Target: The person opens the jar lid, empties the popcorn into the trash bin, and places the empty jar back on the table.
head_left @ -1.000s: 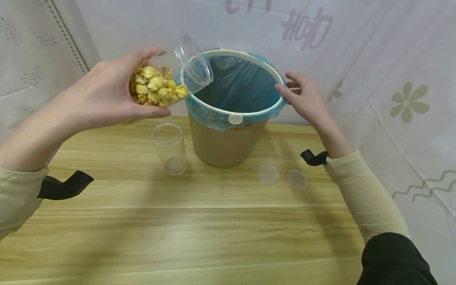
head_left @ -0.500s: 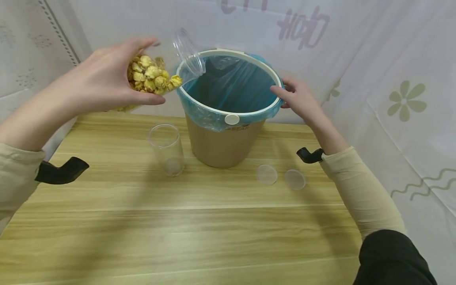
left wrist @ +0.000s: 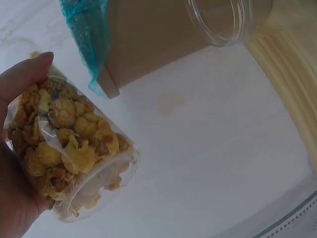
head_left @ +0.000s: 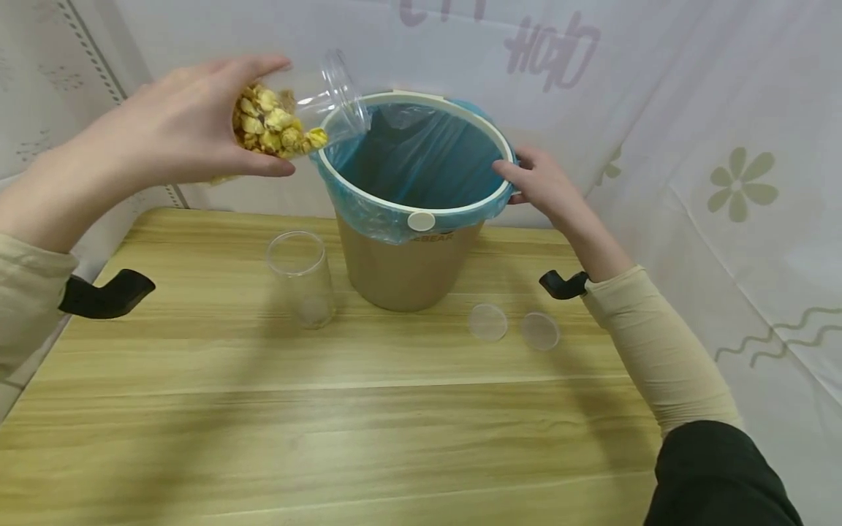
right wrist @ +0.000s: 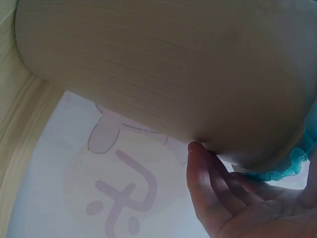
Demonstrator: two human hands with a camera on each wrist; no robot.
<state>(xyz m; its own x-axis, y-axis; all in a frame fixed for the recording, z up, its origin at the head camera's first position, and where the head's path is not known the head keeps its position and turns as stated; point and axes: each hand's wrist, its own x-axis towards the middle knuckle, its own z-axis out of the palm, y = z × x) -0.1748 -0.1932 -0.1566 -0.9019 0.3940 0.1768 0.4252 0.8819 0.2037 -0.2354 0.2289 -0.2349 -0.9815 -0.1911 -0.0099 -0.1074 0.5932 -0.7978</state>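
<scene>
My left hand [head_left: 174,128] grips a clear plastic jar [head_left: 331,109] lying nearly on its side, its open mouth at the left rim of the trash can [head_left: 404,274]. Yellow popcorn [head_left: 272,124] fills the lower part of the jar, stopping short of the mouth. From the left wrist view, the jar's closed base [left wrist: 101,188] shows, with popcorn packed above it. Over on the far side, my right hand [head_left: 546,186] holds the can's right rim, thumb on top and fingers against the outer wall, as the right wrist view shows. A blue bag [head_left: 427,146] lines the can.
An upright clear jar [head_left: 302,274] without a lid stands left of the can. Two round clear lids [head_left: 488,322] lie flat to the right of the can's base. A patterned white cloth [head_left: 658,88] hangs behind the wooden table [head_left: 368,438].
My left hand has risen with the tilted jar, popcorn still inside it. My right hand has closed in on the rim. The whole head view has shifted slightly.
</scene>
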